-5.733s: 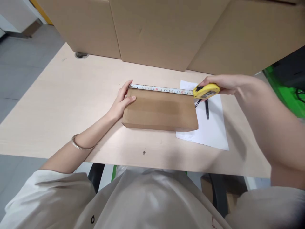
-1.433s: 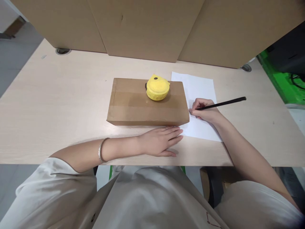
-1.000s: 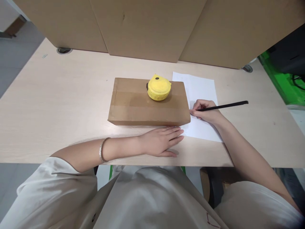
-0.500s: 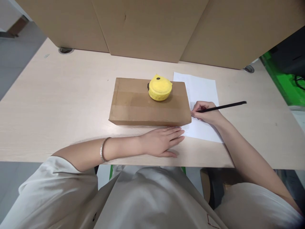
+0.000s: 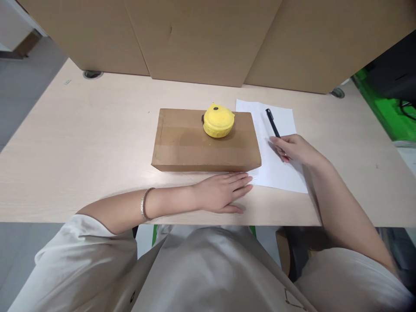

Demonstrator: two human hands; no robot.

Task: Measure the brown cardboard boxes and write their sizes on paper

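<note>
My right hand (image 5: 294, 149) is closed on a black pen (image 5: 272, 122) above the right part of a white paper sheet (image 5: 283, 174). The pen's clip end points away from me, up and to the left. Flat on the desk, my left hand (image 5: 222, 193) has its fingers stretched out, their tips at the sheet's lower left corner. Just beyond that hand lies a brown cardboard box (image 5: 185, 149), which covers the left part of the sheet. On top of the box sits a yellow chick-shaped object (image 5: 219, 122) with a dark eye spot.
Tall cardboard panels (image 5: 198, 39) stand along the back of the pale wooden desk (image 5: 81, 143). Two round cable holes, a left one (image 5: 92, 74) and a right one (image 5: 338, 92), lie near the panels. Something green (image 5: 373, 102) with dark equipment is beyond the right edge.
My right hand has moved away from the box, to the right. The pen has swung from pointing right to pointing away from me. My left hand stays in place.
</note>
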